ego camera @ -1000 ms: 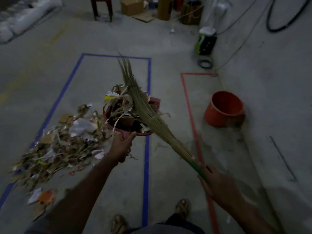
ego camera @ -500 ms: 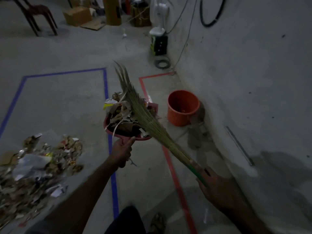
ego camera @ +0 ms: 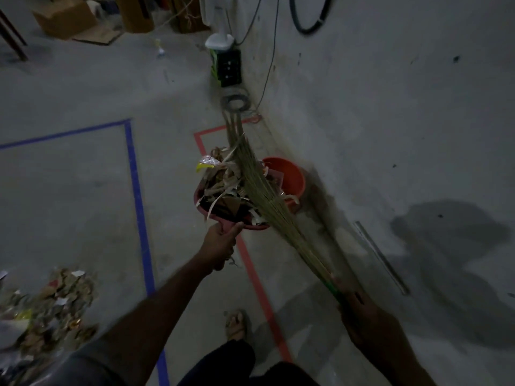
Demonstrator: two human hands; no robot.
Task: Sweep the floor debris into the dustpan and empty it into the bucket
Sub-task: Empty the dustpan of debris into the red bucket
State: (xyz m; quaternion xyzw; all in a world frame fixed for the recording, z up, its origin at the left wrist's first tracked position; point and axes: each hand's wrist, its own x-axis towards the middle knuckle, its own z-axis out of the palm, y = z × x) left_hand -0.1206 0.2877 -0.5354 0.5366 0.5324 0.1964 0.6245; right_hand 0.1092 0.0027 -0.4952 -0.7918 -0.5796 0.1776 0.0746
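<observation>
Red dustpan: held up off the floor, heaped with paper and cardboard scraps; sits in front of the bucket in view, partly covering its near rim.
Left hand: fingers curled round the dustpan handle, arm stretched forward.
Right hand: wrapped round the green grip end of the broom.
Broom: straw bristles lie across the top of the scraps in the pan, tips pointing away toward the wall.
Bucket: orange, on the floor just beside the wall, inside the red tape outline.
Debris pile: on the floor bottom left, inside the blue tape outline, well apart from the bucket.
Foot: sandalled, between the blue and red tape lines.
Background: cardboard boxes at far end; black box and coiled cable against the wall.
</observation>
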